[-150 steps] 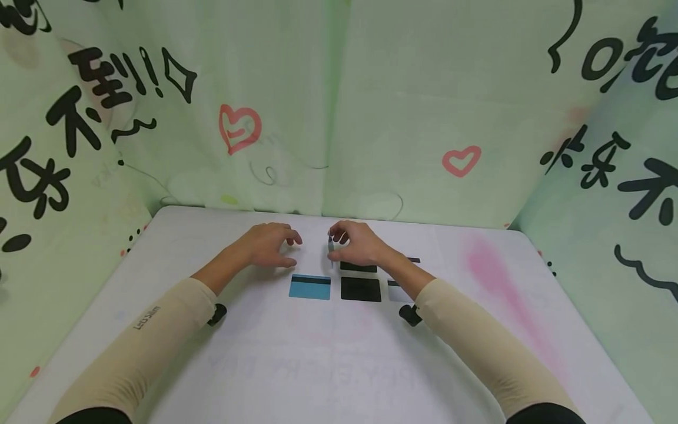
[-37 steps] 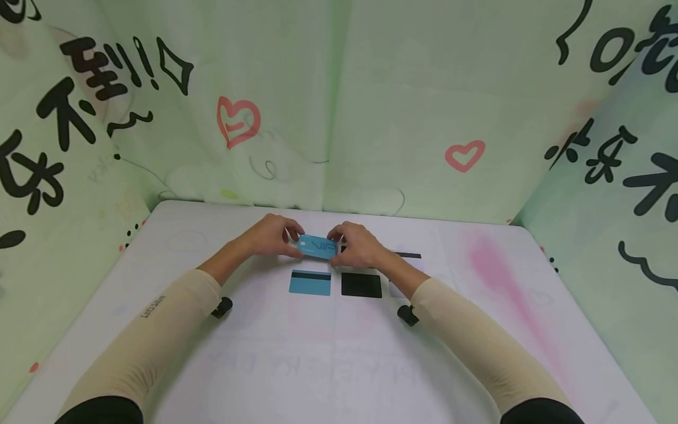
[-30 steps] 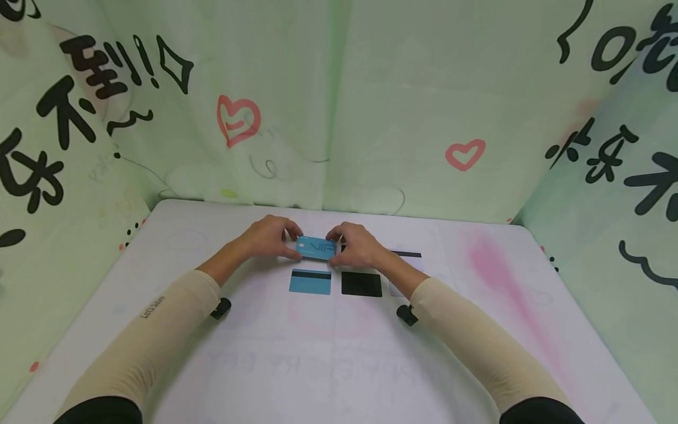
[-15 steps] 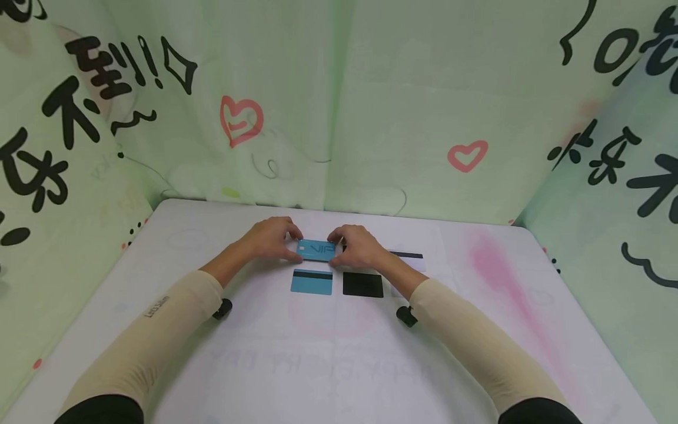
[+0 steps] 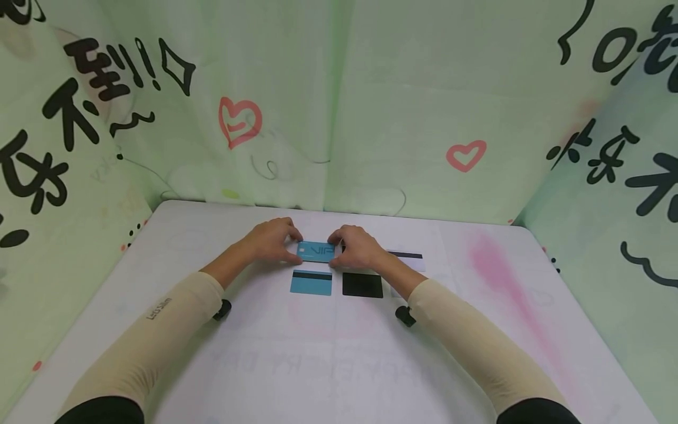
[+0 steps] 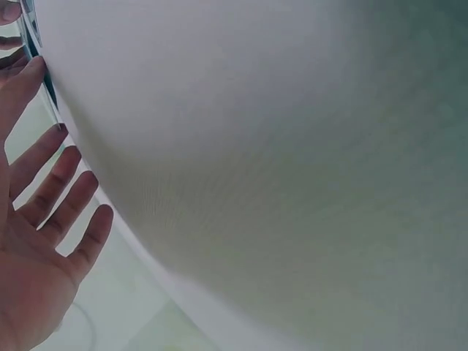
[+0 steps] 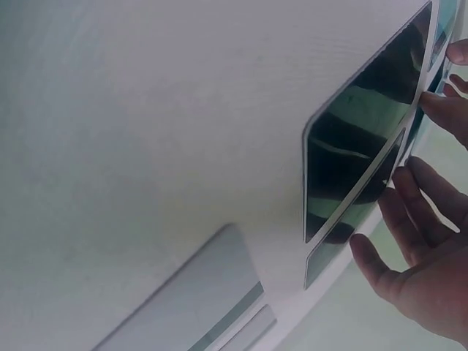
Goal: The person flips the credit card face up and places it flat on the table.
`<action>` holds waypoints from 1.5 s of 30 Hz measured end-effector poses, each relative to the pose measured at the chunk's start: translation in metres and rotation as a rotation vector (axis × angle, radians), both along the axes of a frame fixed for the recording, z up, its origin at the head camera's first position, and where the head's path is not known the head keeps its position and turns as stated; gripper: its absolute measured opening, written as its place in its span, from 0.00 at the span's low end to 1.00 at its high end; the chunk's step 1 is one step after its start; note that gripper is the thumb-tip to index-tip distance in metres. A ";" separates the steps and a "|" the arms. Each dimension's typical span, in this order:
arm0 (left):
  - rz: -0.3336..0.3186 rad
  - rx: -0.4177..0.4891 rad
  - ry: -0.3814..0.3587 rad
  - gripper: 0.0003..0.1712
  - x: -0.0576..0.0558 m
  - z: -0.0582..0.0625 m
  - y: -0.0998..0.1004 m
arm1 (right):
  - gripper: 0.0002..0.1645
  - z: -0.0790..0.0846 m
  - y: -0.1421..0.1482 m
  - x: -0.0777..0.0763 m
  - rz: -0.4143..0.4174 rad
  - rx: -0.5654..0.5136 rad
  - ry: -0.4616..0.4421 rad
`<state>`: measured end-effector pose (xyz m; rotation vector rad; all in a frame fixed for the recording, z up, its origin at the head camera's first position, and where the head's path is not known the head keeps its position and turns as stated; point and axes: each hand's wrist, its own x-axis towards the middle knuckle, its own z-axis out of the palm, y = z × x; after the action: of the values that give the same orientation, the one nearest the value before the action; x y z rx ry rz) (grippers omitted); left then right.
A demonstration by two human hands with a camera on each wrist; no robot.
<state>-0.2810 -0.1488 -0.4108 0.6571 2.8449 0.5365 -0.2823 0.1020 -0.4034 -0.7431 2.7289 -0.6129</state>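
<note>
A blue card marked VIP [image 5: 316,251] lies face up between both hands, low at the table; whether it touches the surface I cannot tell. My left hand [image 5: 270,240] pinches its left end, thumb at the near corner and a finger at the far one. At the right end my right hand [image 5: 360,246] grips in the same way. Just nearer to me is a second blue card [image 5: 311,282] with a dark stripe. To its right lies a black card [image 5: 362,285]. Another black card [image 7: 358,212], beneath my right hand, is mostly hidden in the head view.
A pale card with a dark stripe [image 5: 408,260] lies behind my right wrist, and another pale card [image 5: 396,292] is mostly covered by the forearm. The white table [image 5: 328,365] ends at a green printed curtain [image 5: 392,118] at the back and sides.
Five seconds ago my right hand alone held a card on edge, my left hand empty. Both hands then held the VIP card, which has since sunk slightly toward the table and flattened.
</note>
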 end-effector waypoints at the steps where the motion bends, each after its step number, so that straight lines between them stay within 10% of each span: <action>1: -0.001 0.000 -0.001 0.32 0.000 0.000 0.000 | 0.33 0.000 0.000 0.000 -0.002 0.001 -0.001; 45: -0.014 0.000 -0.007 0.30 -0.004 -0.002 -0.002 | 0.33 0.000 -0.002 0.002 -0.011 0.038 0.020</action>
<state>-0.2849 -0.1504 -0.4132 0.6737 2.8316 0.5362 -0.2802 0.1001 -0.4038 -0.7294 2.7567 -0.5577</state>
